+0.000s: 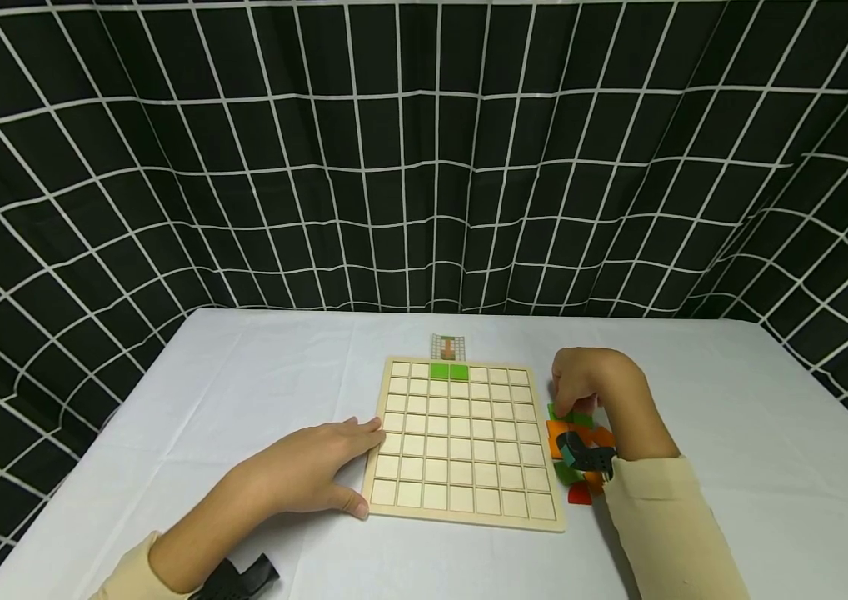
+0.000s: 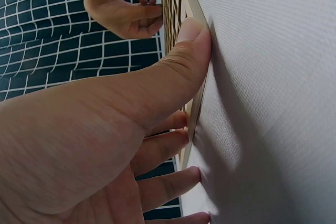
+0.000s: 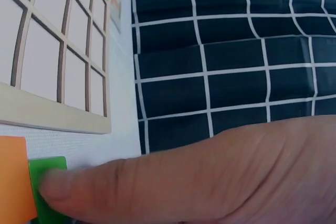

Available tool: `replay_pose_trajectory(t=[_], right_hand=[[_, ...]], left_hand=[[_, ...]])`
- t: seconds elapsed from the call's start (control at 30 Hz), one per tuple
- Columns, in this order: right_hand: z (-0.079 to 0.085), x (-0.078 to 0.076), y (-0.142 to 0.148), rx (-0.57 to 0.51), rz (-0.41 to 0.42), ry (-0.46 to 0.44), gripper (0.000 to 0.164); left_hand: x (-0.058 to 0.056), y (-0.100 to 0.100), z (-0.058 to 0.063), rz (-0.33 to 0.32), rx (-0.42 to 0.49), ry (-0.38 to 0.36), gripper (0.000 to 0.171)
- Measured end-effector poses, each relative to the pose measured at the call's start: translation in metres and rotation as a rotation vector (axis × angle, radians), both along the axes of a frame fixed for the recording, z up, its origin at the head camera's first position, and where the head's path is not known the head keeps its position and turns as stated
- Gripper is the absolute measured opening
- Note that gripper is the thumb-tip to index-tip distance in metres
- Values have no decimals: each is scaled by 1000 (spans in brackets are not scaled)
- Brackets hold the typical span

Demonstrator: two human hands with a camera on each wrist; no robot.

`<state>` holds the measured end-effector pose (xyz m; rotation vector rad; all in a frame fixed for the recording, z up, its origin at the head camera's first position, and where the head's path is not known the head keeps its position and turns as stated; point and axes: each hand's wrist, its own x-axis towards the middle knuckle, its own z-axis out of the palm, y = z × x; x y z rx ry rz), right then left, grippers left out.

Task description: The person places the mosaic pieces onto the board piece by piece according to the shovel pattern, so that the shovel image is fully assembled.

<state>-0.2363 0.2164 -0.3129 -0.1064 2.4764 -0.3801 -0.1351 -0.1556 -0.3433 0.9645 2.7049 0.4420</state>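
A light wooden grid board point(image 1: 469, 522) lies on the table, with two green square tiles point(image 1: 450, 372) side by side in its far row. My left hand point(image 1: 311, 467) rests against the board's left side, thumb point(image 2: 191, 38) at the near corner and relaxed fingers along the edge. Right of the board, my right hand point(image 1: 595, 379) reaches down with bent fingers into a pile of loose tiles. Its thumb point(image 3: 105, 190) presses on a green tile point(image 3: 50, 163) beside an orange tile point(image 3: 13, 177); the other fingertips are hidden in the right wrist view.
A small printed grid card point(image 1: 436, 346) lies just beyond the board's far edge. The loose pile includes orange tiles point(image 1: 555, 437), a green one point(image 1: 567, 473) and a red one point(image 1: 579, 494). White cloth point(image 1: 259, 367) covers the table; a black gridded curtain point(image 1: 439, 200) hangs behind.
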Motion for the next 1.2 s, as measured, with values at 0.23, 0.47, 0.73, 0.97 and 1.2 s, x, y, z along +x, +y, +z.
replay_pose_trajectory(t=[0.23, 0.47, 0.73, 0.97, 1.2], right_hand=[[-1, 0, -1, 8, 2, -23, 16], [-2, 2, -1, 20, 3, -23, 24], [-4, 4, -2, 12, 3, -25, 24], [-5, 4, -1, -10, 12, 18, 19], [-9, -2, 2, -27, -1, 123, 18]], left_hand=[[0, 1, 0, -6, 4, 3, 89], [1, 1, 0, 2, 4, -1, 89], [0, 1, 0, 1, 4, -1, 90], [1, 1, 1, 8, 8, -4, 89], [1, 1, 0, 2, 12, 1, 89]])
